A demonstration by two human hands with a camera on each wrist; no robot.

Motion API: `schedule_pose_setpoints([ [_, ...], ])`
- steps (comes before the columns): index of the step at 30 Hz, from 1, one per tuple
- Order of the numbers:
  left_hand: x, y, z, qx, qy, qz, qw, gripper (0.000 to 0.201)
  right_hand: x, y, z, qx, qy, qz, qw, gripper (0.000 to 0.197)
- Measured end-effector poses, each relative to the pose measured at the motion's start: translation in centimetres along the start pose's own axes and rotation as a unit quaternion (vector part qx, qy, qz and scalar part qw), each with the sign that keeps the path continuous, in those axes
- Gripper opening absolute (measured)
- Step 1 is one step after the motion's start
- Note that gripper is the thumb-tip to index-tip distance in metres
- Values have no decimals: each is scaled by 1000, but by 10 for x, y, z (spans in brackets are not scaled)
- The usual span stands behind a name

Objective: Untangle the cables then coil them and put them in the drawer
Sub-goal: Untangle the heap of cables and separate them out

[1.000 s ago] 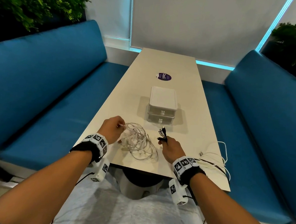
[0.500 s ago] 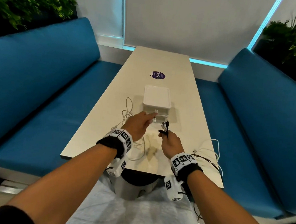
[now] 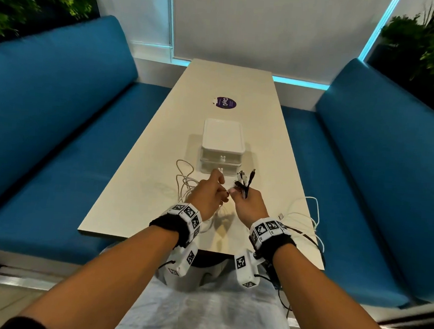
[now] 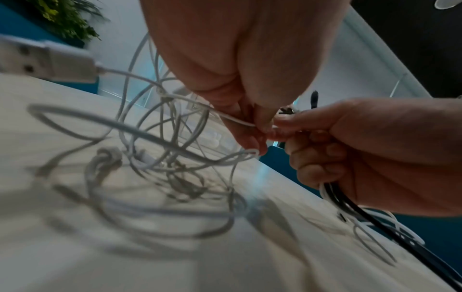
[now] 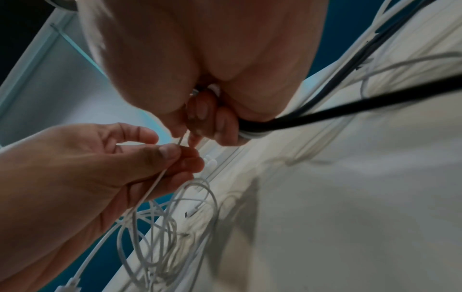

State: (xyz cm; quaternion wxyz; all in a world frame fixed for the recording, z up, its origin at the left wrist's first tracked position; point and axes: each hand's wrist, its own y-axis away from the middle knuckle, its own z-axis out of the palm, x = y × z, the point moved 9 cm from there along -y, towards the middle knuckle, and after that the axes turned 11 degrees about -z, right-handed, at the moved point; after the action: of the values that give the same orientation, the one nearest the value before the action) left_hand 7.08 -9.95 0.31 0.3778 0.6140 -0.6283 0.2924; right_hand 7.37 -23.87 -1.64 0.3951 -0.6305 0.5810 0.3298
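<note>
Two hands meet over cables in front of a small drawer unit

The right hand (image 3: 249,204) has a grip on a bundle of cable ends (image 3: 245,182); the left hand (image 3: 209,195) pinches a white cable (image 3: 184,180) looping on the table (image 3: 138,185), near the white drawer unit (image 3: 223,144); more cables (image 3: 306,215) lie right.

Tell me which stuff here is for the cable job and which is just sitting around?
For the job:
- white cable tangle, pinched by the left hand
- bundle of cable ends, gripped by the right hand
- drawer box, both drawers closed

Just lying about:
- purple sticker
- blue benches
- plants
</note>
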Motion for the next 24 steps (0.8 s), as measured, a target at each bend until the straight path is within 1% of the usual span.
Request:
schedule_pose_setpoints([
  [3,1,2,10,3,-57,10,998,15,1,-1,-7,21,-2,-5,1000,19],
  [5,1,-1,10,26,-131,26,991,13,2,-2,-11,29,-3,1,1000,21],
  [7,-1,-4,12,28,-187,35,981,18,0,-1,-10,22,3,1,1000,21],
  [9,1,-3,13,29,-180,39,982,23,-1,0,-5,8,9,-1,1000,22],
  [12,3,0,11,42,-126,35,991,27,-1,0,2,-10,19,-7,1000,28],
  [14,1,1,16,39,-127,41,990,26,0,0,3,-14,26,-5,1000,24],
  [15,2,0,17,46,-160,53,985,25,-1,-1,3,-17,36,-9,999,21],
  [16,2,0,17,61,-225,66,970,26,-3,-1,2,-18,54,-15,998,22],
  [18,-2,2,13,96,-371,72,921,31,-3,-3,-8,7,77,-14,997,25],
  [19,-6,4,10,106,-418,70,900,31,0,-4,-18,31,74,-1,997,25],
  [20,-12,5,6,106,-446,64,887,30,6,-5,-29,53,73,20,996,26],
  [22,-28,7,-2,94,-461,45,881,28,21,-6,-56,92,87,64,990,27],
  [24,-37,6,-5,77,-454,44,886,27,35,-4,-78,110,106,90,984,26],
])
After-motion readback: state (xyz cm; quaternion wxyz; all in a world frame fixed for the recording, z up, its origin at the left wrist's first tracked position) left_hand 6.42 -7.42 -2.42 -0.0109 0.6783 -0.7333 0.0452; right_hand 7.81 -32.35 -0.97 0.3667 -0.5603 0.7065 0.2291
